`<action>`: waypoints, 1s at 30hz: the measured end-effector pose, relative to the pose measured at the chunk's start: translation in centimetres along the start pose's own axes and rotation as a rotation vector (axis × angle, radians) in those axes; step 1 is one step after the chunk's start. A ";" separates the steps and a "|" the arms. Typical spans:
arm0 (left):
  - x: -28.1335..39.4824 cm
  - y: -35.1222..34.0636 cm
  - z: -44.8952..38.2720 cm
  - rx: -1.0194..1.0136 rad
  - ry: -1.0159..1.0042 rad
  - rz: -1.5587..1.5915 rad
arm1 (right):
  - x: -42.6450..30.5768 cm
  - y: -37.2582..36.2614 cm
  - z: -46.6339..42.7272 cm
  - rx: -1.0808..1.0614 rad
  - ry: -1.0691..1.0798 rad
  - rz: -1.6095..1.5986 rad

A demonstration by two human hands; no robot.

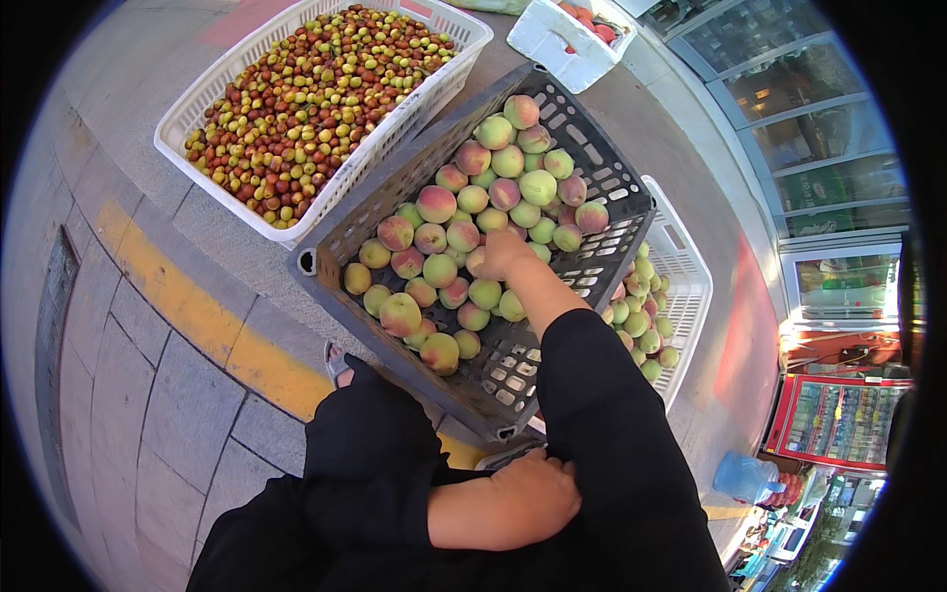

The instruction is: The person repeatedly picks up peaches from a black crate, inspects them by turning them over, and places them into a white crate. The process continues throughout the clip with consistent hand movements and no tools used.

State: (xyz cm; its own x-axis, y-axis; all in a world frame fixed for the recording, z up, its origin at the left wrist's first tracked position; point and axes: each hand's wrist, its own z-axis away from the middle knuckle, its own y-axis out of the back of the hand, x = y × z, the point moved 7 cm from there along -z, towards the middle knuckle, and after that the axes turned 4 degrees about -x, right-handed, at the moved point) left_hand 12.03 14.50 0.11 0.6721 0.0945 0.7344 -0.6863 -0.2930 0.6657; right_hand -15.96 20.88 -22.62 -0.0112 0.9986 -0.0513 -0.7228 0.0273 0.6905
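Note:
Peaches (pixel 436 204), green with red blush, lie in a dark plastic crate (pixel 370 192) with slotted walls. My right hand (pixel 505 255) reaches down among them near the crate's middle, its fingers on a peach; whether it grips the fruit I cannot tell. My left hand (pixel 536 496) rests curled near the crate's front edge, against my right sleeve, with no object visible in it; its palm is hidden. Beyond the crate, at the upper left, a white plastic crate (pixel 200 174) is full of jujubes (pixel 296 111).
A second white crate (pixel 684 288) with small green and red fruits (pixel 636 322) stands partly behind the dark one. A white foam box (pixel 551 41) holds orange-red fruit. A blue water jug (pixel 746 477) and a red drinks cooler (pixel 836 422) are at right. A yellow line (pixel 185 285) crosses the paving.

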 end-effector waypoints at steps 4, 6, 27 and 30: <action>-0.5 -0.5 0.5 0.014 0.053 0.007 | 0.1 -1.9 -1.5 0.122 -0.049 -0.036; -0.8 -0.2 0.5 0.100 0.118 0.062 | 1.3 -1.2 -1.3 0.127 -0.082 -0.085; 0.5 0.5 0.7 0.181 -0.016 0.064 | -3.0 -10.2 7.2 -0.513 0.363 0.372; 0.4 0.4 0.7 0.177 -0.014 0.077 | -2.7 -10.6 7.1 -0.556 0.351 0.386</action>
State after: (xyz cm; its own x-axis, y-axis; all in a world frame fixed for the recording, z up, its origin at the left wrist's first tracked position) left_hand 12.26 13.76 0.57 0.6241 0.0524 0.7795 -0.6768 -0.4622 0.5730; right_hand -3.40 18.25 -24.68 -0.4855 0.8575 -0.1704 -0.8637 -0.4403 0.2453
